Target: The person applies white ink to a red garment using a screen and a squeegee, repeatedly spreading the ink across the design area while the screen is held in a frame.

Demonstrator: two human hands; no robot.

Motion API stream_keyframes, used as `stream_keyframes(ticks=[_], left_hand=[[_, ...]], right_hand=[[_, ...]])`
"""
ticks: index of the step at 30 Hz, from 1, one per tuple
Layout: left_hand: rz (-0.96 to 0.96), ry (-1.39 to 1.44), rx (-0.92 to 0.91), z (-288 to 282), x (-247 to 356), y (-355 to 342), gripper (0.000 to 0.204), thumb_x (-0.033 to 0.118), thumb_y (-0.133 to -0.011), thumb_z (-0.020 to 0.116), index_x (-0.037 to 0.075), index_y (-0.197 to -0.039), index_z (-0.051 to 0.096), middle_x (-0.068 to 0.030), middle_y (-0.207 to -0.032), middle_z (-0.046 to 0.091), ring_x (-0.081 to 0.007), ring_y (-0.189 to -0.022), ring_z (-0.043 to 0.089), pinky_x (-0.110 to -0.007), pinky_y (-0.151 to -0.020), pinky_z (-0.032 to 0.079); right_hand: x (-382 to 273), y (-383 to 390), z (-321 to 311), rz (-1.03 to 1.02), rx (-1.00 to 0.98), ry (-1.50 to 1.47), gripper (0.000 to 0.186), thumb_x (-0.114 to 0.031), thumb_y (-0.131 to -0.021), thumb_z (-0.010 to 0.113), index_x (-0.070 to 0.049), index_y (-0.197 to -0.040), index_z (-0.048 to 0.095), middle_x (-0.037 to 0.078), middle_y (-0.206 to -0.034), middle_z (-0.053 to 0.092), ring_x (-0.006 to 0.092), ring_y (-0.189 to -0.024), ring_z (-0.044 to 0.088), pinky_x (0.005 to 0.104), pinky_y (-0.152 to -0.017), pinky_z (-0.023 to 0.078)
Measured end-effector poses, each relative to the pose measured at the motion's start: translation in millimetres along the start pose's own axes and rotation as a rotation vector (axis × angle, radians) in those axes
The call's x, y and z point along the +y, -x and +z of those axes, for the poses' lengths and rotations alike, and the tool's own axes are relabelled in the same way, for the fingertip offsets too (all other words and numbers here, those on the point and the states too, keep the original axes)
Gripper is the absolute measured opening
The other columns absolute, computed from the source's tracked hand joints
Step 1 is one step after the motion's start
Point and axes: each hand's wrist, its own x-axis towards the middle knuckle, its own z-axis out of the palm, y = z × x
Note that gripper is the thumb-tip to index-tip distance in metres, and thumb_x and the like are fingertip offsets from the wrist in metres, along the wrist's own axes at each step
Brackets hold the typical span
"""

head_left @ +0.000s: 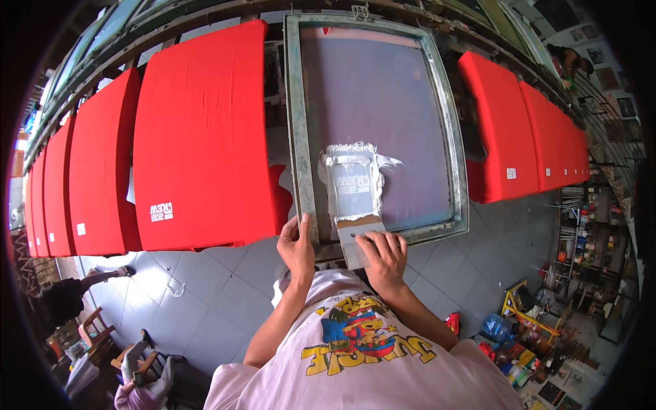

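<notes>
A screen printing frame [294, 130] with a greyish-purple mesh [383, 89] lies in front of me. My left hand [297, 249] is closed on its near left corner. In my right hand [385, 258] is a flat, pale squeegee [350, 247], tilted, its brownish blade edge down on the mesh near the frame's front edge. Thick white ink [378, 162] borders a lettered stencil area [355, 188] just beyond the squeegee. Whatever lies directly under the frame is mostly hidden.
Red fabric pieces stretched over boards stand in a row on both sides, the nearest left one [201, 130] and right one [499, 123] with small white prints. A seated person [147, 376] is at lower left. Bottles and clutter [509, 335] lie at lower right.
</notes>
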Motion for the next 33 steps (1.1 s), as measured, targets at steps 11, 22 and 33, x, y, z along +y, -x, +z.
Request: stream_keyframes(ticks=[11,22,33], left_hand=[[0.066,0.078,-0.044,-0.3,-1.8,-8.8,0.034,0.021,-0.099,0.078,-0.009,-0.113,0.071,-0.0036,-0.094,0.073,-0.0043,-0.085,0.062,-0.018,-0.076,0.046],[0.079,-0.019,-0.009,2.3,-1.1,-1.1,0.039,0.025,-0.097,0.079,-0.009,-0.113,0.071,-0.0031,-0.091,0.072,-0.0052,-0.083,0.061,-0.019,-0.074,0.045],[0.040,-0.156,0.114,5.4,17.7,6.0,0.042,0.028,-0.094,0.083,-0.008,-0.114,0.074,-0.0057,-0.098,0.075,-0.0084,-0.089,0.064,-0.023,-0.082,0.049]], right_hand=[[33.5,-172.6,-25.9,0.040,-0.249,0.022,0.021,-0.010,-0.083,0.079,-0.012,-0.103,0.072,0.006,-0.102,0.069,0.0249,-0.108,0.064,0.0441,-0.107,0.038],[1.3,16.5,-16.6,-0.024,-0.353,0.099,0.065,-0.019,-0.091,0.066,-0.009,-0.151,0.044,0.017,-0.134,0.050,0.0348,-0.129,0.049,0.0583,-0.119,0.028],[269.0,19.0,-42.7,1.065,-0.184,0.083,0.089,-0.069,-0.103,0.041,0.005,-0.152,0.043,0.032,-0.152,0.046,0.0454,-0.145,0.042,0.0525,-0.121,0.031]])
